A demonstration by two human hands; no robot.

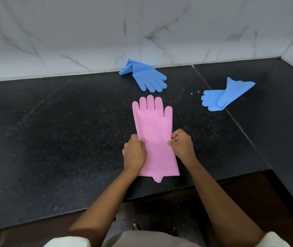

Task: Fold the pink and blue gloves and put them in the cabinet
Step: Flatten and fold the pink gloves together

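Black speckled stone forms the counter (70,131), which runs back to a white marbled wall (88,32) and turns a corner at the right. No cabinet can be seen, and the floor below the front edge is dark and hard to make out. Whether the pink glove (153,129) is one glove or a pair stacked flat cannot be told; only a small pink tab pokes out under its cuff at the front edge of the counter. Counted, that makes one pink shape and two blue gloves: one blue glove (144,75) lies near the back edge against the wall, its cuff partly doubled over, and the other blue glove (222,96) lies well apart toward the right side, by a seam in the stone. The pink glove lies flat with fingers pointing to the wall, between the two hands. The left hand (135,153) pinches its left edge with thumb on top, and the right hand (181,144) is curled closed, pinching the right edge.
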